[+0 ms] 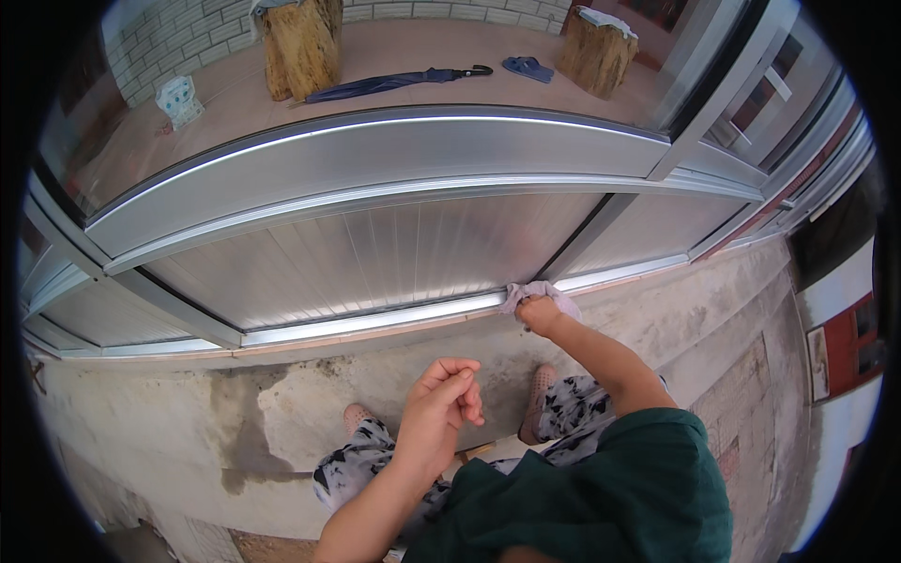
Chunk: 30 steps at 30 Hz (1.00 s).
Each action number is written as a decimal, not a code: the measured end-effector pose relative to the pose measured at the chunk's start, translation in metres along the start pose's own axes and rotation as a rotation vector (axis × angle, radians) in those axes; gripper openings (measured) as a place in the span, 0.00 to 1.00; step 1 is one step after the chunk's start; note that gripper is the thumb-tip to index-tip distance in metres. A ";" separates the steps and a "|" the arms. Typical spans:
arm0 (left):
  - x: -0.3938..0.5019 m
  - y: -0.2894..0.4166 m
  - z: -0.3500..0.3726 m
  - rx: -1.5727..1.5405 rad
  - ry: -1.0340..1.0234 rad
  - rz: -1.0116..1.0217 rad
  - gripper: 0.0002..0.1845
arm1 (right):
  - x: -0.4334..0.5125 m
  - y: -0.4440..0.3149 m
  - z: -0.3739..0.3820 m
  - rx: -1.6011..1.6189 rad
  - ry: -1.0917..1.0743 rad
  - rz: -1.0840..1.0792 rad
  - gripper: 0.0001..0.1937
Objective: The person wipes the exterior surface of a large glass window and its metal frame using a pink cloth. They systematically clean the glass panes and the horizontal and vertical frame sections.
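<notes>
My right hand [538,314] grips a pale pink cloth [561,295] and presses it to the bottom aluminium rail [394,313] of a glazed partition. The cloth lies where a dark upright seam meets that rail. Just above it is a ribbed metal panel [394,246], slightly shiny. My left hand [443,401] hangs in the air over the concrete, its fingers loosely curled with the thumb against them and nothing visible in the grasp.
Stained concrete [317,415] lies underfoot, with a dark wet patch [243,422] to the left. My pink shoes [538,397] stand close to the partition. Behind the glass are two wooden stumps [306,49], a folded umbrella [401,81] and blue slippers [529,69].
</notes>
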<state>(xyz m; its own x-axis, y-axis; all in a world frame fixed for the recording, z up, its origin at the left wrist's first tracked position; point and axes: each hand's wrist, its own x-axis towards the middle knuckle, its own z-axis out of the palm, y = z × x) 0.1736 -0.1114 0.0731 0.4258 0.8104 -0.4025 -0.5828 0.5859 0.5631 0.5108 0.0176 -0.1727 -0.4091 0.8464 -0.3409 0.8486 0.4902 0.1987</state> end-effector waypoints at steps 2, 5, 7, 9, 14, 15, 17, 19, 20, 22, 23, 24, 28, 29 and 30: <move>0.000 0.001 -0.004 0.017 0.042 0.042 0.07 | -0.005 -0.002 -0.025 0.317 -0.040 0.130 0.13; 0.001 0.003 -0.009 -0.007 0.067 0.159 0.07 | -0.028 0.001 -0.081 1.111 -0.090 0.257 0.16; 0.003 0.003 -0.010 -0.023 0.090 0.179 0.07 | -0.054 -0.008 -0.121 1.844 -0.134 0.257 0.16; 0.004 0.003 -0.009 -0.029 0.099 0.214 0.07 | -0.076 -0.020 -0.160 2.288 -0.042 -0.015 0.15; 0.005 -0.001 -0.007 0.000 -0.178 0.348 0.06 | -0.115 -0.069 -0.214 2.738 0.192 0.022 0.27; 0.005 -0.002 -0.007 0.018 -0.235 0.398 0.06 | -0.116 -0.078 -0.221 2.786 0.267 0.140 0.28; 0.006 -0.005 -0.004 0.088 -0.195 0.374 0.08 | -0.124 -0.098 -0.233 2.779 0.274 -0.115 0.28; 0.011 -0.012 0.005 0.108 -0.020 0.308 0.10 | -0.121 -0.112 -0.251 2.751 0.390 -0.347 0.28; 0.012 -0.011 0.006 0.038 -0.005 0.177 0.13 | -0.117 -0.114 -0.262 2.719 0.314 -0.563 0.25; 0.013 -0.010 0.011 -0.203 -0.112 0.166 0.16 | -0.107 -0.144 -0.280 2.208 0.448 -0.472 0.22; 0.014 -0.008 0.014 -0.317 -0.155 0.163 0.18 | -0.105 -0.155 -0.288 1.993 0.474 -0.389 0.21; 0.014 -0.004 0.014 -0.341 -0.254 0.164 0.19 | -0.107 -0.160 -0.294 1.821 0.528 -0.403 0.20; 0.011 0.020 0.003 0.367 -0.318 0.610 0.22 | -0.115 -0.138 -0.319 1.326 0.940 -0.324 0.16; 0.009 0.026 -0.006 0.243 -0.316 0.616 0.22 | -0.116 -0.116 -0.327 1.192 1.115 -0.302 0.16; 0.007 0.034 -0.017 0.120 -0.303 0.623 0.22 | -0.119 -0.089 -0.336 1.022 1.284 -0.229 0.17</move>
<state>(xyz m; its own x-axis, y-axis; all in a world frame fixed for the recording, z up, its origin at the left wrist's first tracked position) 0.1451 -0.0861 0.0773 0.2219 0.9477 0.2296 -0.7081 -0.0052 0.7061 0.3713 -0.0564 0.1589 -0.1004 0.6433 0.7590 0.3788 0.7301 -0.5687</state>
